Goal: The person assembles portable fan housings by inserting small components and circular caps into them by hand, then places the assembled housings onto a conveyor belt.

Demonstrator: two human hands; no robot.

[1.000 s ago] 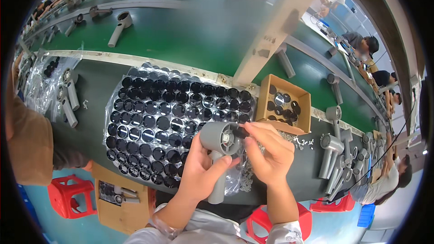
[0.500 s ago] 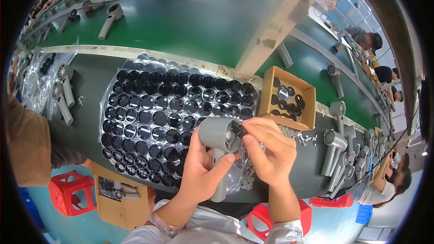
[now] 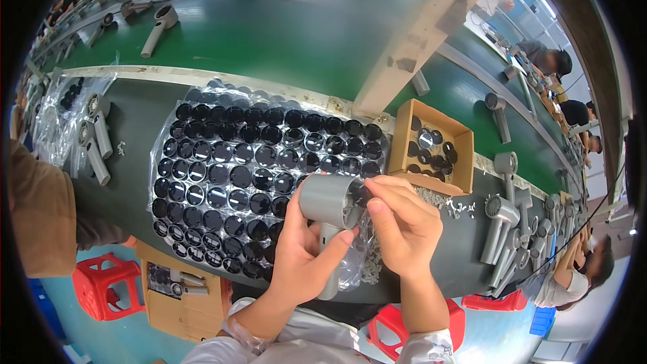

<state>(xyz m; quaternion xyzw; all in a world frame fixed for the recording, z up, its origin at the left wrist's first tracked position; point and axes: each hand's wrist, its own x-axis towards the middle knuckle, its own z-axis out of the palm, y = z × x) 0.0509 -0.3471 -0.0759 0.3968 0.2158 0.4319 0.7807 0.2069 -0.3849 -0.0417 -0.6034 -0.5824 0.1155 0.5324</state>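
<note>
My left hand (image 3: 303, 263) wraps round the neck of a grey hair dryer (image 3: 325, 197), its barrel raised above the bench and its handle hanging down. At the barrel's right-hand opening, my right hand (image 3: 406, 226) pinches a small round black cap (image 3: 358, 193) between thumb and fingers. The cap is partly hidden by the fingertips; I cannot tell whether it is seated. Behind the dryer lies a plastic-wrapped sheet of round black caps (image 3: 239, 176) in rows.
An open cardboard box (image 3: 464, 168) holds loose black discs. Small pale parts (image 3: 435, 199) lie near it. Several grey dryers (image 3: 502, 219) rest at the right. A post (image 3: 424, 47) rises beside the green belt (image 3: 269, 40). A sleeved person (image 3: 44, 209) is at the left.
The black cap now covers more of the barrel's opening, hiding inner parts seen before. Both hands stay almost in place. Dryers on the green belt have shifted slightly left.
</note>
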